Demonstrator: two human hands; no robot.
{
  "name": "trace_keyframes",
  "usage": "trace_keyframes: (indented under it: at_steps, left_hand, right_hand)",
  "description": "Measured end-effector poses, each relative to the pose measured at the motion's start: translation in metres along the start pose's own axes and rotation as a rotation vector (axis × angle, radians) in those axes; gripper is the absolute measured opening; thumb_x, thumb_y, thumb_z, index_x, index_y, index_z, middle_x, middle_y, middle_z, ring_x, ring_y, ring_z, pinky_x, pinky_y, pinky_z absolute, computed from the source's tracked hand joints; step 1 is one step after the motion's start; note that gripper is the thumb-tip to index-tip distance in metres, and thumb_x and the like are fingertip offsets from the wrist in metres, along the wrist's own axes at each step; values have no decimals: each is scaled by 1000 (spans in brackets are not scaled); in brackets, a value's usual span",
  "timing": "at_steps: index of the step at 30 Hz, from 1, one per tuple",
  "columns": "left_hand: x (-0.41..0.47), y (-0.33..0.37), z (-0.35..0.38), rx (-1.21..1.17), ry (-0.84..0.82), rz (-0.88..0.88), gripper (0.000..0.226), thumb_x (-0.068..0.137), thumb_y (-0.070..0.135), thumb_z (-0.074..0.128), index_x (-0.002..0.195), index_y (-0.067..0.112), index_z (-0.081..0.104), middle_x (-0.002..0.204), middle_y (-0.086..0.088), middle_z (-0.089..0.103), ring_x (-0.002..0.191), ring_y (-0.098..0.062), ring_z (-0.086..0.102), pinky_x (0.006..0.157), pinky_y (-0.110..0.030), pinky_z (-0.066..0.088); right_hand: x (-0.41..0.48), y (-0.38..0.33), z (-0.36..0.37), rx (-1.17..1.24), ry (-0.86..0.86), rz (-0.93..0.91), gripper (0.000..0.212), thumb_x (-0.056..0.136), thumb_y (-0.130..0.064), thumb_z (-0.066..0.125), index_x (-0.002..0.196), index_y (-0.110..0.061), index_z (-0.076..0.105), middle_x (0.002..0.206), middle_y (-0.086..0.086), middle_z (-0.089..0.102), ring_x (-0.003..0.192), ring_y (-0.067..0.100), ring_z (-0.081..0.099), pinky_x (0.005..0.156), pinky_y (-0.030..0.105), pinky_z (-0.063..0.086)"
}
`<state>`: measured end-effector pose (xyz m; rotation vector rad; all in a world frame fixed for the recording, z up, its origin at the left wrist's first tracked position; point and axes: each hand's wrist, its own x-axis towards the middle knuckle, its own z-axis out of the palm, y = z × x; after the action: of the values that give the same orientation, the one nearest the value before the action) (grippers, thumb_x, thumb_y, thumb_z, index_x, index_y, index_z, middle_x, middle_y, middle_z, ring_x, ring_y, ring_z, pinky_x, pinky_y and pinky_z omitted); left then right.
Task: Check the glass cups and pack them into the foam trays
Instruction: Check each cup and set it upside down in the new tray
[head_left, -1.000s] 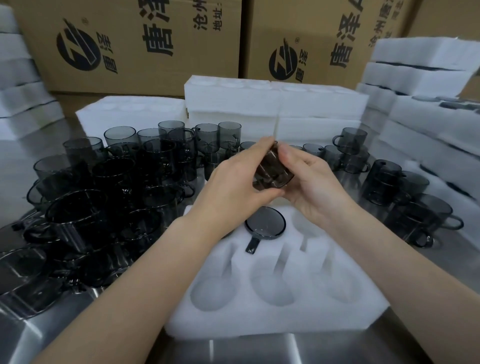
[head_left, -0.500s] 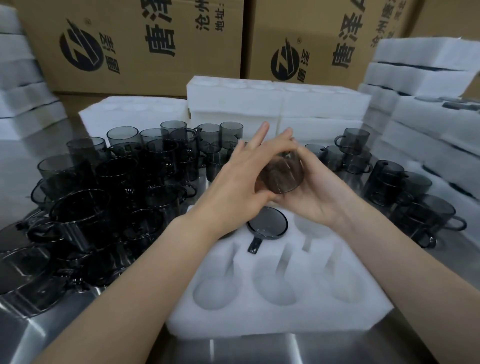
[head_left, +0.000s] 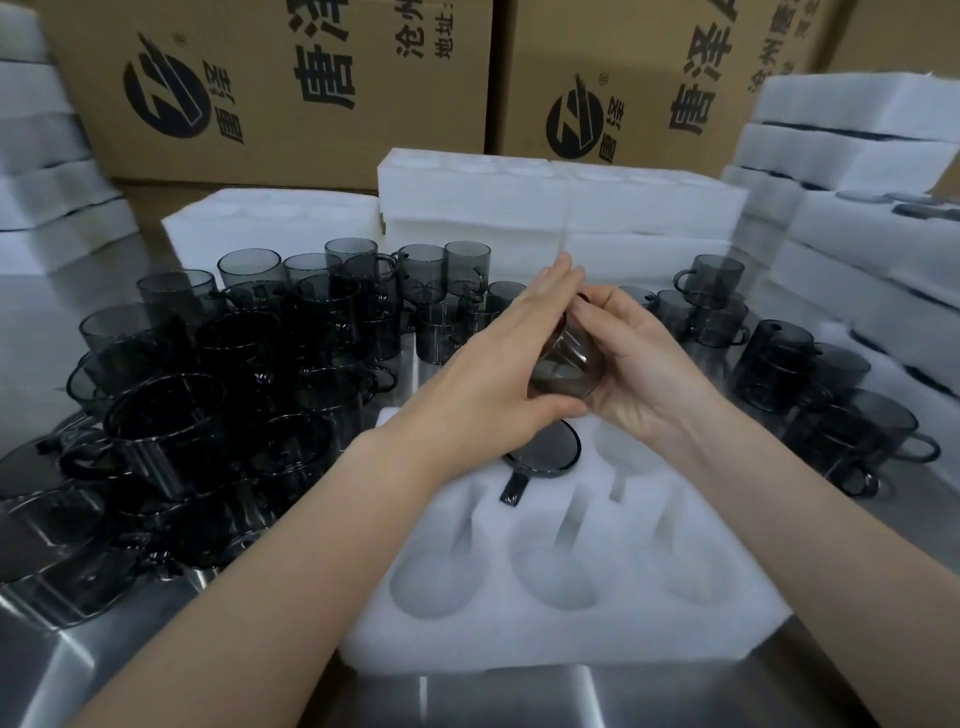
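A smoky grey glass cup (head_left: 569, 366) is held tilted between both hands above the white foam tray (head_left: 566, 618). My left hand (head_left: 498, 374) lies against its left side with fingers straight and the thumb under its base. My right hand (head_left: 639, 369) cups it from the right with fingers curled round it. One grey cup (head_left: 545, 452) sits in the tray's back middle pocket, handle toward me. The other visible pockets hold nothing.
Many grey cups (head_left: 218, 395) crowd the steel table on the left, more cups (head_left: 810, 384) stand on the right. Stacked foam trays (head_left: 561, 208) lie behind, and more stacks (head_left: 857, 156) at right. Cardboard boxes (head_left: 291, 88) form the back wall.
The cup has been turned between the hands and sits a little lower. My left fingers have stretched out straight along it.
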<state>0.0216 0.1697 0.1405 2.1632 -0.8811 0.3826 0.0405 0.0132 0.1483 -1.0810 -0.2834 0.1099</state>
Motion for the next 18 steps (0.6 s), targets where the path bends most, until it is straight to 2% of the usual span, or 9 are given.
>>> trace_keyframes:
  at_steps: [3,6,8,10,12,14,16,18]
  left_hand:
    - [1,-1,-1,-9,6,13,101,74,12,81,154,21,20,162,8,11,146,2,8,115,-8,10]
    - [2,0,-1,2,20,26,94,74,12,81,150,30,30,162,10,13,146,2,11,115,-11,16]
    - [2,0,-1,4,51,18,88,73,14,82,146,32,38,161,10,18,145,4,15,115,-13,20]
    - [2,0,-2,-29,114,-9,80,71,18,83,140,33,44,159,10,24,142,7,20,113,-13,25]
    - [1,-1,-4,-62,165,-54,73,70,24,84,130,40,46,158,13,27,138,6,29,109,-17,33]
    - [1,-1,-4,-81,196,-99,68,67,30,86,119,46,45,155,14,33,137,1,37,107,-23,37]
    - [2,-1,-4,-106,240,-123,65,64,32,88,111,45,45,144,14,48,132,6,40,104,-20,39]
    - [3,-2,-4,-144,302,-147,66,60,33,91,106,39,44,119,21,61,115,14,50,91,-7,41]
  right_hand:
    - [0,1,0,-3,-13,-8,19,83,-18,64,98,-11,56,78,5,72,69,17,71,54,34,57]
    - [1,4,0,12,23,-25,5,96,-15,54,95,-13,57,83,5,72,70,17,71,53,35,57]
    - [1,4,0,31,16,-23,14,100,-11,47,97,-12,60,86,7,72,73,18,71,56,35,58]
    - [1,1,-1,50,-22,-4,21,100,-9,44,109,-10,63,97,10,72,86,22,71,66,40,59]
    - [1,-1,-1,41,-65,17,29,98,-8,46,122,-11,61,111,12,68,102,26,67,85,47,57]
    - [0,-3,-1,11,-96,19,36,94,-11,50,130,-14,58,115,7,67,110,26,62,94,46,50]
    - [0,-2,1,-10,-119,3,45,90,-15,53,135,-14,52,115,4,67,111,26,59,94,41,45]
    - [-2,-2,2,-38,-134,-29,52,85,-14,56,136,-11,49,118,7,66,108,25,59,91,37,45]
